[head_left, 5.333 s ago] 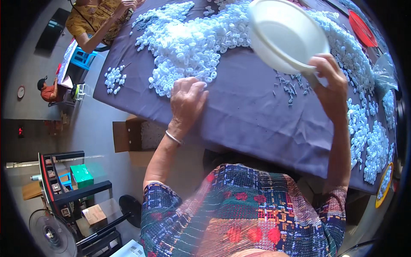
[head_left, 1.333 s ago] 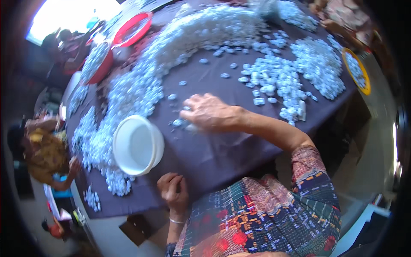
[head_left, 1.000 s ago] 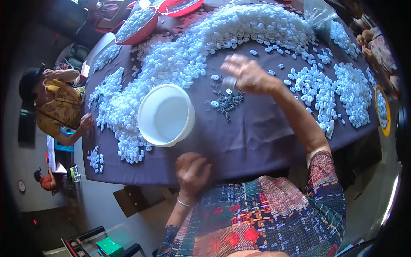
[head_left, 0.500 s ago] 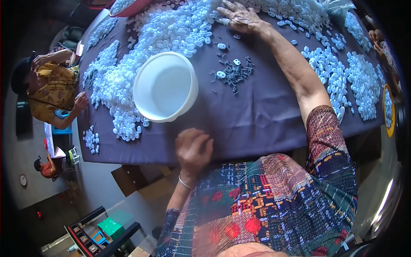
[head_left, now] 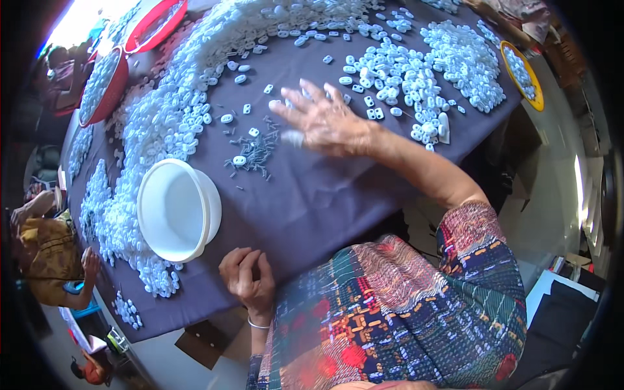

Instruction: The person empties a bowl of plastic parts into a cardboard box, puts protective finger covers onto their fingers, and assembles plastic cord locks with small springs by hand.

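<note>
My right hand is stretched over the dark tablecloth with its fingers spread, palm down. A pale covering shows on its thumb tip. Just left of it lies a small heap of thin dark pins, with a few white oval two-holed pieces on and around it. My left hand is curled closed at the table's near edge; what its fingers hold, if anything, is hidden. Beyond that hand a white plastic bowl stands at the left, and no pieces show inside it. Loose white two-holed pieces lie in a pile right of my right hand.
A long bank of white pieces runs along the table's left and far sides. Red baskets of pieces stand at the far left, and a yellow tray is at the right. People sit at the left and far right.
The view has turned to the right. My right hand has come back from the far bank of pieces toward the pins, fingers still spread. My left hand stays curled near the table edge.
</note>
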`<state>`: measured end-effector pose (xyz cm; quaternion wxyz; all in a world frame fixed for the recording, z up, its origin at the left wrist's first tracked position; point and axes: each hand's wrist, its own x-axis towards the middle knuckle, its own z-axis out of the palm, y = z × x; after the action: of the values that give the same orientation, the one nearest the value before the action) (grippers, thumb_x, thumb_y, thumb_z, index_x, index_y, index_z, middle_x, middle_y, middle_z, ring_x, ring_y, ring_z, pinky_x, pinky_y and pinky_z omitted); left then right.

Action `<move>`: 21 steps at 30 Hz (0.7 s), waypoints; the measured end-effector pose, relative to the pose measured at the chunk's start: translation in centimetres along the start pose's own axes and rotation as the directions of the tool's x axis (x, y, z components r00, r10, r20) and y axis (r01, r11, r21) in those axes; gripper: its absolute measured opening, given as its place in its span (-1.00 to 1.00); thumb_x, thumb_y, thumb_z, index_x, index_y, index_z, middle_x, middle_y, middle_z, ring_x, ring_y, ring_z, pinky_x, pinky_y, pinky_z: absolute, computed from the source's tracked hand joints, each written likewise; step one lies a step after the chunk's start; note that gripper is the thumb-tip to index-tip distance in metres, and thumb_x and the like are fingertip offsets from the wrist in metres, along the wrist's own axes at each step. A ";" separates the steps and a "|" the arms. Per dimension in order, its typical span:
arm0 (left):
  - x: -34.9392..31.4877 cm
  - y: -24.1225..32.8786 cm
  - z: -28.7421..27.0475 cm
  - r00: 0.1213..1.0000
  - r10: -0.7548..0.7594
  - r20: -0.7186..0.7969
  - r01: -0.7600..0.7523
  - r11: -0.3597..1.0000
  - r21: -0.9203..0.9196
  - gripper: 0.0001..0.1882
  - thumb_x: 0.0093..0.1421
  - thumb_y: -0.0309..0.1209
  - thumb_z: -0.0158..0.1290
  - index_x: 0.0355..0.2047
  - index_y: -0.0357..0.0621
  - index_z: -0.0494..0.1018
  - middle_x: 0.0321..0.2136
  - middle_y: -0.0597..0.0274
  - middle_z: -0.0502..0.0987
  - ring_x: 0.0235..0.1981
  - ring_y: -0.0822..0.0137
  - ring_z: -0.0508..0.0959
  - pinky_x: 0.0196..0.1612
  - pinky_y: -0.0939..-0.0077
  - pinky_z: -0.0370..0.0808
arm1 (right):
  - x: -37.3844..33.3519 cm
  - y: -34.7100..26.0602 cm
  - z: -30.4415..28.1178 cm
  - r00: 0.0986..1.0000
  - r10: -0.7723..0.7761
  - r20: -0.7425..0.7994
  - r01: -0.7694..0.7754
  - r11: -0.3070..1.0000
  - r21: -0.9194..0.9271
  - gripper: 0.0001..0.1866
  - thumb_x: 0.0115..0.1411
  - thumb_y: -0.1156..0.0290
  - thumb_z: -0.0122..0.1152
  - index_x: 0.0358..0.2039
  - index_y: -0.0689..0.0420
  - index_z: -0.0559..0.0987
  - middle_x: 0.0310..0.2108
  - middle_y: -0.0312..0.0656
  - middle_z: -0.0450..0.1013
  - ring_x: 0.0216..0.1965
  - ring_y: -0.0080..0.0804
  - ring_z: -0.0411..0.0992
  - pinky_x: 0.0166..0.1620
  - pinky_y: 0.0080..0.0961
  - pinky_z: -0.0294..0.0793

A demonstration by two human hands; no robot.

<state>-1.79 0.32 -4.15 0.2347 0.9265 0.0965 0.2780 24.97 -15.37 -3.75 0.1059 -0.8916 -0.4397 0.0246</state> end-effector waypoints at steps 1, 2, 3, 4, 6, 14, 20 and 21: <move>0.0 0.0 0.1 1.000 -0.005 0.004 0.005 1.000 0.000 -0.86 -0.14 -0.60 0.19 -0.49 -0.22 0.52 -0.41 0.16 0.49 -0.29 0.12 0.48 -0.15 0.29 0.40 | -1.3 -0.2 0.0 1.000 -0.010 0.017 0.010 1.000 -0.029 -0.32 0.27 -0.16 -0.36 0.25 0.01 0.14 0.30 0.00 -0.05 0.32 0.09 -0.16 0.25 0.16 -0.17; 0.0 0.0 0.2 1.000 -0.008 0.006 0.008 1.000 0.002 -0.87 -0.12 -0.60 0.19 -0.49 -0.23 0.52 -0.40 0.15 0.49 -0.28 0.13 0.47 -0.15 0.29 0.40 | -2.4 -0.4 -0.2 0.999 -0.020 0.034 0.022 0.998 -0.056 -0.31 0.27 -0.18 -0.37 0.23 0.04 0.18 0.30 0.01 -0.04 0.32 0.08 -0.16 0.25 0.15 -0.17; 0.1 0.0 0.3 1.000 -0.001 0.006 0.001 1.000 -0.003 -0.87 -0.12 -0.60 0.19 -0.49 -0.23 0.52 -0.40 0.15 0.49 -0.28 0.13 0.47 -0.15 0.29 0.40 | -3.4 -0.5 0.2 0.999 -0.031 -0.034 0.031 0.999 -0.017 -0.35 0.26 -0.14 -0.25 0.18 0.08 0.25 0.28 -0.01 -0.01 0.32 0.04 -0.14 0.25 0.12 -0.16; 0.1 0.0 0.3 1.000 -0.002 0.012 0.002 1.000 0.003 -0.87 -0.12 -0.60 0.19 -0.49 -0.23 0.52 -0.39 0.15 0.49 -0.27 0.13 0.47 -0.15 0.30 0.40 | -4.0 -0.5 0.1 0.999 -0.027 -0.038 0.026 0.999 -0.020 -0.35 0.26 -0.14 -0.25 0.18 0.08 0.25 0.28 -0.01 -0.01 0.32 0.04 -0.14 0.25 0.12 -0.16; 0.0 0.0 0.2 1.000 -0.006 0.022 0.006 1.000 0.016 -0.88 -0.11 -0.60 0.18 -0.48 -0.23 0.52 -0.39 0.15 0.49 -0.27 0.13 0.47 -0.15 0.30 0.40 | -4.9 -0.8 0.1 0.973 -0.029 -0.227 0.040 0.998 0.042 -0.39 0.24 -0.06 -0.11 0.16 0.08 0.27 0.27 -0.02 0.02 0.32 0.01 -0.13 0.25 0.08 -0.14; 0.0 0.2 0.3 1.000 -0.017 0.009 0.017 1.000 0.026 -0.88 -0.10 -0.59 0.19 -0.48 -0.23 0.52 -0.39 0.15 0.49 -0.27 0.13 0.46 -0.16 0.30 0.40 | -7.8 -0.6 -0.8 0.919 -0.113 -0.378 0.187 0.969 0.164 -0.54 0.06 0.28 0.21 -0.01 0.15 0.43 0.08 -0.09 0.30 0.17 -0.15 0.21 0.16 -0.19 0.16; -0.2 0.0 0.2 1.000 -0.004 0.010 0.004 0.999 0.044 -0.88 -0.09 -0.60 0.18 -0.48 -0.24 0.51 -0.39 0.14 0.49 -0.27 0.13 0.46 -0.16 0.30 0.41 | -9.5 4.7 -2.0 0.868 -0.015 -0.496 0.064 0.995 0.080 -0.69 -0.17 0.60 0.20 -0.32 0.11 0.58 -0.21 -0.21 0.45 -0.12 -0.24 0.39 -0.05 -0.32 0.35; -0.1 0.0 0.3 1.000 -0.003 0.010 0.003 0.999 0.048 -0.88 -0.09 -0.60 0.18 -0.48 -0.24 0.51 -0.39 0.14 0.49 -0.27 0.13 0.46 -0.16 0.30 0.41 | -9.4 6.8 -2.5 0.833 -0.008 -0.553 0.031 0.999 0.033 -0.74 -0.13 0.58 0.24 -0.33 0.12 0.58 -0.28 -0.19 0.46 -0.16 -0.24 0.40 -0.07 -0.36 0.37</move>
<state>-1.69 0.17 -4.43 0.2131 0.9332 0.1032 0.2705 24.82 -27.22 -3.22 0.2464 -0.8540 -0.3987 -0.2258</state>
